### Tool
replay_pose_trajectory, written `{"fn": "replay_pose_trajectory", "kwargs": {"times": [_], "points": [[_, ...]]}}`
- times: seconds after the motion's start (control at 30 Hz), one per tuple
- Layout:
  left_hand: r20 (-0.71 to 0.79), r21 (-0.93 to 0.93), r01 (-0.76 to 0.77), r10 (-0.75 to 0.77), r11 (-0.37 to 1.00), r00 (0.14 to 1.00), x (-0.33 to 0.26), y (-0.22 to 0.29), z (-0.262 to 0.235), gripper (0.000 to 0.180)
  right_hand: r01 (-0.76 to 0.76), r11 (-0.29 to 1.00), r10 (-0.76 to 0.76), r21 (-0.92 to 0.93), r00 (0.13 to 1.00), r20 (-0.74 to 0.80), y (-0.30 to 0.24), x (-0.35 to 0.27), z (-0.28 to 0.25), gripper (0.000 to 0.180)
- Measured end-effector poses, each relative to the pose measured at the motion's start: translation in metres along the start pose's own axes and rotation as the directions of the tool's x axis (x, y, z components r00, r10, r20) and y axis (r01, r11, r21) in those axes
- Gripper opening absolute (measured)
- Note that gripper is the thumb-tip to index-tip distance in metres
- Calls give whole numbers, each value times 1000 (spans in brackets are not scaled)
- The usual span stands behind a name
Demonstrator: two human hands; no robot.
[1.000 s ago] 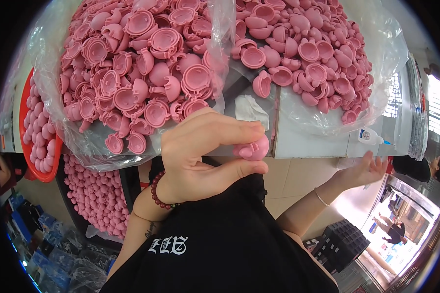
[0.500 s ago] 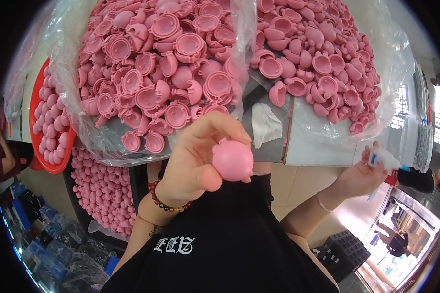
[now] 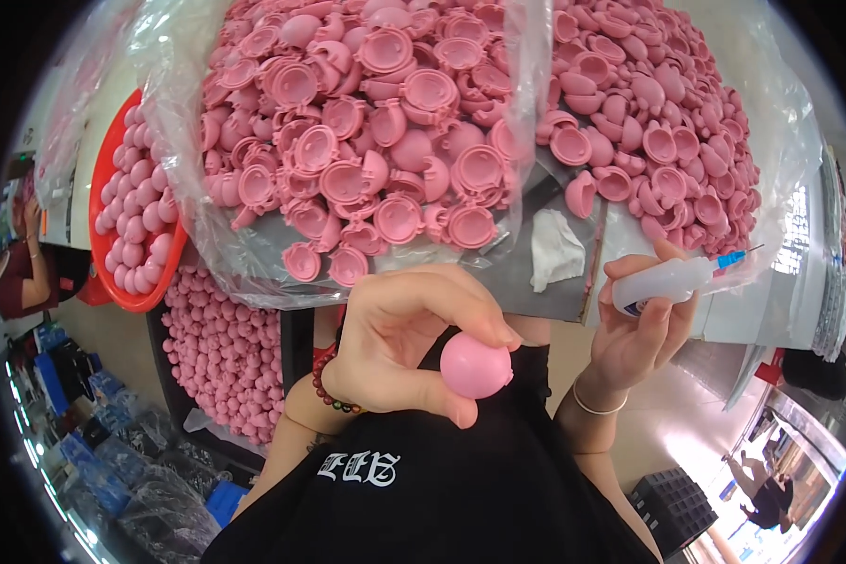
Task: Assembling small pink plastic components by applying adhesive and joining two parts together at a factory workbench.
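Note:
Between thumb and fingertips my left hand (image 3: 414, 343) grips a round pink plastic ball (image 3: 476, 366) in front of my body. To the right, my right hand (image 3: 641, 324) is wrapped round a translucent squeeze bottle (image 3: 663, 282) with a blue needle tip pointing right. A gap separates the bottle from the ball. Ahead of both hands lies a heap of pink half shells (image 3: 348, 174), many with their hollow side up. A second heap of pink half shells (image 3: 663, 141) spreads at the right.
Pink balls fill a red basket (image 3: 180, 246) at the left. Below it stands a dark crate (image 3: 297, 348) of smaller-looking pink balls. A crumpled white cloth (image 3: 556, 252) lies on the table between the heaps. Clear plastic sheeting (image 3: 211, 273) edges the heaps. Another person (image 3: 23, 268) is at far left.
My right hand has come inward and up with the bottle, nearer the ball. My left hand has moved slightly right and down with the ball, which is turned differently.

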State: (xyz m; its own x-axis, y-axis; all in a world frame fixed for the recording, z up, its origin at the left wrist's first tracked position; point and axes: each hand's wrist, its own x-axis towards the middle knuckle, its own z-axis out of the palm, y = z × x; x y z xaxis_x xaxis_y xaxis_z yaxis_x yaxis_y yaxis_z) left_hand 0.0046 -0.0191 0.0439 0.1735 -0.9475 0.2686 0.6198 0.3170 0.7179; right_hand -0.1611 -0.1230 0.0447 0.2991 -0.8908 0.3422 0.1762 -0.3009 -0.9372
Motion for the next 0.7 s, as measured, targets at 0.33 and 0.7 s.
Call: {"fn": "replay_pose_trajectory", "kwargs": {"times": [0.33, 0.7], "points": [[-50, 989, 138, 750, -55, 660, -20, 92, -48, 30, -67, 998, 67, 1, 998, -18, -4, -5, -2, 52], [-399, 857, 501, 457, -123, 795, -28, 134, -84, 35, -22, 999, 23, -24, 999, 32, -1, -5, 0, 49]]}}
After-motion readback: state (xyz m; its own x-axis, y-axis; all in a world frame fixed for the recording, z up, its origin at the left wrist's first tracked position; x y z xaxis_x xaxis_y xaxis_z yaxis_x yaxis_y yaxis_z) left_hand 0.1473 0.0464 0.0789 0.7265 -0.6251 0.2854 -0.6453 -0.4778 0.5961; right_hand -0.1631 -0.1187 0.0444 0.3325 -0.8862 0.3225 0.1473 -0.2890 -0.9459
